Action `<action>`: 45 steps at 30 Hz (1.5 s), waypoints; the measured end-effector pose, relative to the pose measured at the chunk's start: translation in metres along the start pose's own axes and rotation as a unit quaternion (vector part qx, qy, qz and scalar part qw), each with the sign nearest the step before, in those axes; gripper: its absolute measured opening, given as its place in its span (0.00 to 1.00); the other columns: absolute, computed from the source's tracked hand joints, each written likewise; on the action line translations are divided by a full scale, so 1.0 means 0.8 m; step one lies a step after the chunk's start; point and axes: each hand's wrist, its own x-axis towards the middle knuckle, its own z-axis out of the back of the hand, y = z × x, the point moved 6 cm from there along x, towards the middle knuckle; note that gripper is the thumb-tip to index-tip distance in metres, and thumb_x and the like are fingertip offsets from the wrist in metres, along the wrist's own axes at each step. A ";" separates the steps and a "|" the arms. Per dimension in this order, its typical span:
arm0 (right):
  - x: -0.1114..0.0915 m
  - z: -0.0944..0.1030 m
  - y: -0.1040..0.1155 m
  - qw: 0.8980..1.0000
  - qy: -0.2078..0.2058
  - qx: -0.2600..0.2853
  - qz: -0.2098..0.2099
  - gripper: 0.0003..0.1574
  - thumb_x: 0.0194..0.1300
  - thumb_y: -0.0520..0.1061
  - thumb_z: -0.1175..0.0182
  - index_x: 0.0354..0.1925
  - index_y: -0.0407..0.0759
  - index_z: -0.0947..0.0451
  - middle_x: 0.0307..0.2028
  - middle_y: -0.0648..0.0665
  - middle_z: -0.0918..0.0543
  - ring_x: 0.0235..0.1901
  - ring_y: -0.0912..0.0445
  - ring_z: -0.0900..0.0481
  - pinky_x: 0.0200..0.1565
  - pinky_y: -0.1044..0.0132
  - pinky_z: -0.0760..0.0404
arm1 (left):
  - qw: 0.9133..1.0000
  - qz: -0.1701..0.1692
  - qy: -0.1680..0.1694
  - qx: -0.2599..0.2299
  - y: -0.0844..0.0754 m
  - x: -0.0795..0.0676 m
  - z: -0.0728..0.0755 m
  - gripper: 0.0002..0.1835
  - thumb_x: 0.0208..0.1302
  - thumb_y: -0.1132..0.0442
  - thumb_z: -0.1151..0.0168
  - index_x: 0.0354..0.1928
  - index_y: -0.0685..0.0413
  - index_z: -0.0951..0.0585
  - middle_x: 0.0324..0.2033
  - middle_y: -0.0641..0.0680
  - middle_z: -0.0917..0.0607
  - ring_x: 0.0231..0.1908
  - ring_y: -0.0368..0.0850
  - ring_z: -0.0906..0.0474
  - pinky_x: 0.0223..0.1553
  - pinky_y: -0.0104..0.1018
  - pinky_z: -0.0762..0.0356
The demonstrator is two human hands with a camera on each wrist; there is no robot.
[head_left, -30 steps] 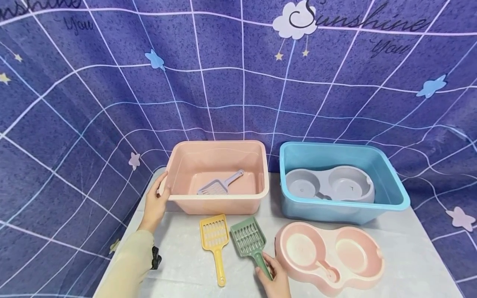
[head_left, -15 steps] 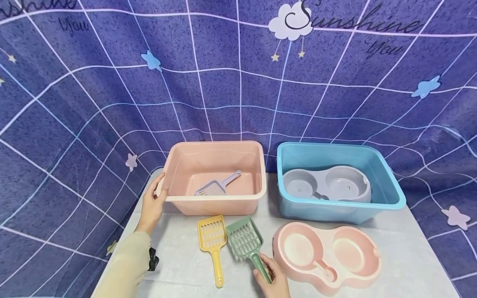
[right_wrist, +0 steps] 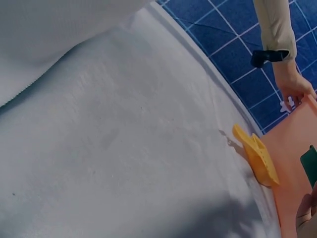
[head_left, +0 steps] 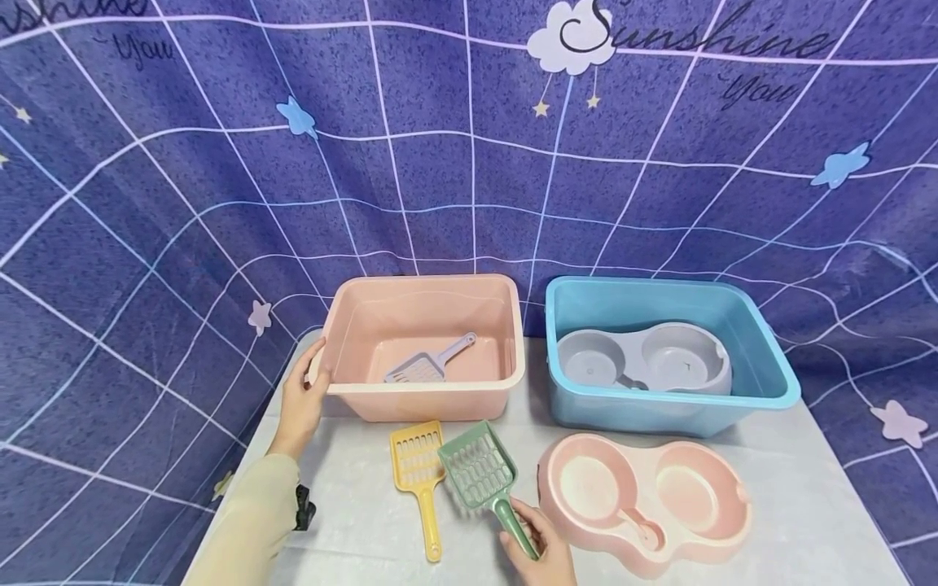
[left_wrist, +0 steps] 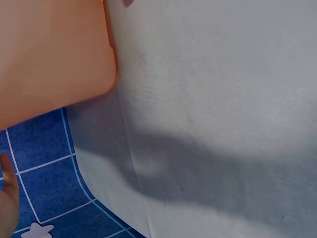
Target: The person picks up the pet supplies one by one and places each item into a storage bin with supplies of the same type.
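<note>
In the head view my left hand (head_left: 300, 407) grips the left front corner of a pink litter box (head_left: 425, 403), fingers along its side and thumb at the rim. A lilac litter scoop (head_left: 419, 369) lies inside that box. My right hand (head_left: 544, 547) holds a green slotted litter scoop (head_left: 479, 468) by its handle, its head close over the table and overlapping the edge of a yellow litter scoop (head_left: 419, 460). The right wrist view shows only part of the right hand (right_wrist: 308, 213) and of the green scoop (right_wrist: 311, 166), with the yellow scoop (right_wrist: 260, 158) lying before the pink box.
A blue litter box (head_left: 659, 415) stands at the back right with a grey double pet bowl (head_left: 633, 354) in it. In front of it sits a pink double pet bowl (head_left: 645, 496), close to my right hand. A purple patterned cloth (head_left: 440, 179) hangs behind the table.
The green scoop's head has moved slightly left and tipped up, now overlapping the yellow scoop's edge. My left hand stays on the pink litter box. The head view has shifted a little.
</note>
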 end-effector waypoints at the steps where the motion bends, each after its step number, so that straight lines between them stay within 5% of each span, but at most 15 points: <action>1: 0.000 0.000 0.001 1.000 0.000 0.000 -0.002 0.26 0.57 0.32 0.31 0.55 0.30 0.21 0.36 0.48 0.23 0.30 0.63 0.28 0.31 0.72 0.27 | 1.000 -0.002 -0.002 0.000 0.007 0.003 0.000 0.27 0.74 0.64 0.48 0.73 0.54 0.35 0.70 0.58 0.35 0.58 0.47 0.35 0.46 0.18 0.32; 6: -0.004 0.001 0.008 1.000 -0.006 0.010 -0.010 0.26 0.57 0.32 0.32 0.55 0.29 0.22 0.36 0.46 0.21 0.28 0.63 0.29 0.29 0.72 0.27 | 1.000 -0.010 -0.009 -0.002 0.039 0.014 0.002 0.27 0.75 0.59 0.48 0.74 0.46 0.35 0.71 0.53 0.35 0.60 0.46 0.35 0.47 0.18 0.32; 15: -0.005 0.006 0.021 0.999 -0.017 0.029 -0.021 0.26 0.57 0.31 0.32 0.55 0.28 0.23 0.36 0.47 0.18 0.28 0.64 0.26 0.31 0.72 0.26 | 1.000 -0.012 -0.015 0.011 0.039 0.014 0.003 0.26 0.76 0.56 0.49 0.74 0.44 0.34 0.71 0.52 0.35 0.67 0.50 0.38 0.54 0.21 0.36; 31: -0.006 0.013 0.042 0.997 -0.032 0.062 0.041 0.25 0.54 0.25 0.33 0.51 0.25 0.25 0.35 0.50 0.17 0.30 0.64 0.23 0.30 0.73 0.24 | 1.000 -0.015 -0.021 -0.011 0.039 0.019 -0.002 0.26 0.76 0.57 0.49 0.73 0.44 0.33 0.72 0.51 0.35 0.68 0.48 0.40 0.60 0.30 0.37; 38: -0.001 0.012 0.054 0.993 -0.022 0.079 0.081 0.24 0.51 0.23 0.34 0.49 0.26 0.24 0.33 0.45 0.18 0.29 0.64 0.25 0.29 0.74 0.26 | 1.000 -0.015 -0.018 -0.013 0.041 0.016 -0.001 0.26 0.76 0.55 0.48 0.73 0.45 0.33 0.72 0.51 0.36 0.71 0.49 0.42 0.67 0.43 0.40; 45: 0.005 0.008 0.068 0.992 0.005 0.089 0.091 0.22 0.54 0.24 0.34 0.49 0.29 0.24 0.31 0.40 0.19 0.28 0.62 0.26 0.29 0.72 0.26 | 0.999 -0.014 -0.022 -0.021 0.042 0.015 -0.002 0.25 0.76 0.60 0.49 0.73 0.48 0.33 0.71 0.54 0.34 0.65 0.47 0.37 0.56 0.25 0.35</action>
